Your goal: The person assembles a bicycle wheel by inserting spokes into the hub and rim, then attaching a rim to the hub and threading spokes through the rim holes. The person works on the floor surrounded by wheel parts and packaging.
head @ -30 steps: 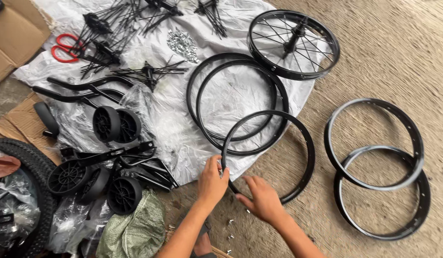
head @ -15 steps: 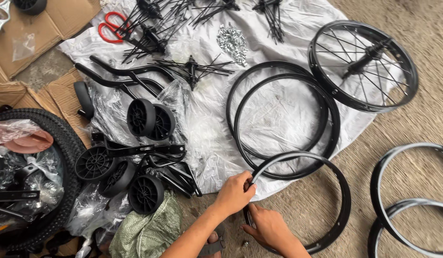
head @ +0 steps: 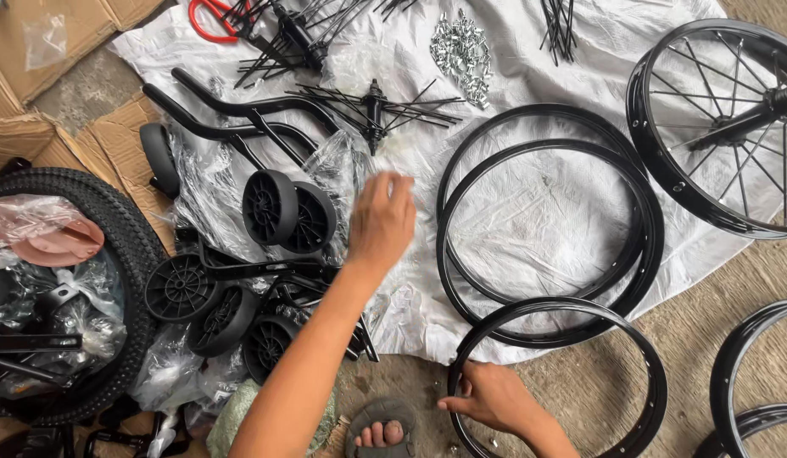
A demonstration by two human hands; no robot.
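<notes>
Black bare rim (head: 572, 382) gripped at its edge by right hand (head: 487, 397) | left hand (head: 382, 219) has let go, fingers loose, now reaching toward hub with spokes (head: 375, 103)

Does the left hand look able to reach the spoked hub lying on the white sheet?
Probably yes: the left hand hovers just below the spoked hub, with only white sheet and clear plastic between them.
</notes>
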